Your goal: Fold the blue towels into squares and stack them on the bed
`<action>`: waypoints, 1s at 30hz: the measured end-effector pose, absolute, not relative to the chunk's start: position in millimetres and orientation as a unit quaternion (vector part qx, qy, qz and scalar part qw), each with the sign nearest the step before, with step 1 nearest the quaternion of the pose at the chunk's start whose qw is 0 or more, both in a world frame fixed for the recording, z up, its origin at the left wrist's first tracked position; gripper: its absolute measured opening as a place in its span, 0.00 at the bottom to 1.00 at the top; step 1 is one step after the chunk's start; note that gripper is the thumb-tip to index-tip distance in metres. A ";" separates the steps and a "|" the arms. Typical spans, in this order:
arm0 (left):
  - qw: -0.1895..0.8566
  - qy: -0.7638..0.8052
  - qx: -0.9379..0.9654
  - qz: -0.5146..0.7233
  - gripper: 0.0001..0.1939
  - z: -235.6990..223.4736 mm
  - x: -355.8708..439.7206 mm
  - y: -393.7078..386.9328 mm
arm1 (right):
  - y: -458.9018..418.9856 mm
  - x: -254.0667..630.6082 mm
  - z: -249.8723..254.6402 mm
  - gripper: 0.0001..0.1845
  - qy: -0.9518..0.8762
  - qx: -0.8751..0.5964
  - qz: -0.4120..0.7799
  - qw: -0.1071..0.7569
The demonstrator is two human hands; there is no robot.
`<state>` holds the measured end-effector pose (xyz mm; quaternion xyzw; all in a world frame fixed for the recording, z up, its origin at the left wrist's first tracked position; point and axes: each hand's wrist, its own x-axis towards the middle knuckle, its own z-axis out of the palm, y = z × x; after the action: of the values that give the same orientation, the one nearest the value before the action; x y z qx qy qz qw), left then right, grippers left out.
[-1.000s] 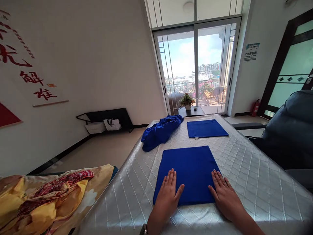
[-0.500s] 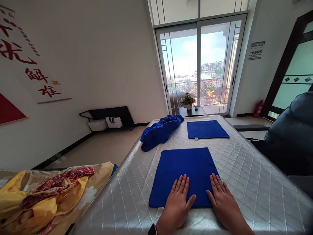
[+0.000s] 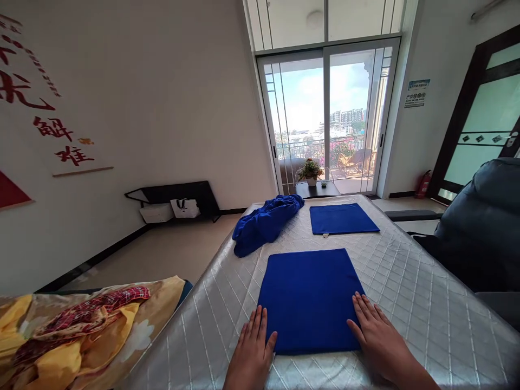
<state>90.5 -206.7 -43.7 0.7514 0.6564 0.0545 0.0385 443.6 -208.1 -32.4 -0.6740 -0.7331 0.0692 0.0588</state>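
A flat square of blue cloth (image 3: 311,303) lies in front of me on a silver quilted table cover (image 3: 410,303). My left hand (image 3: 252,344) rests flat at its near left corner, fingers stretched out and thumb on the edge. Flat along the right edge lies my right hand (image 3: 376,330), its fingers extended and holding nothing. Farther back is a second flat blue cloth (image 3: 343,218) with a small white tag at its near edge. To its left sits a crumpled heap of blue cloth (image 3: 268,223).
Lower left, a patterned cover (image 3: 162,303) bears yellow cloths and a red plaid cloth (image 3: 117,300). A dark padded chair (image 3: 483,222) stands to the right. Beyond the far edge, a potted plant (image 3: 311,172) sits on a small table before a sliding glass door.
My left hand has moved from the middle of the near cloth to its left corner, and the tag by that corner no longer shows. My right hand stays at the right edge.
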 end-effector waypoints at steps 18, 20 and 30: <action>0.079 0.447 0.888 0.081 0.37 4.2 256.7 -103.3 | -85.3 438.9 -32.9 0.37 -0.724 -0.685 0.052 0.064; 0.083 0.465 0.878 0.081 0.39 -1.6 267.8 -89.3 | -84.7 440.1 -33.9 0.37 -0.721 -0.687 0.055 0.070; 0.047 0.605 0.793 0.050 0.45 -3.6 166.0 -67.1 | -84.6 439.8 -23.1 0.39 -0.709 -0.694 0.103 0.075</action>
<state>166.0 -67.1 -3.6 0.7929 0.6054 0.0496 0.0474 439.8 -84.6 -23.1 -0.6940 -0.7086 0.1026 0.0754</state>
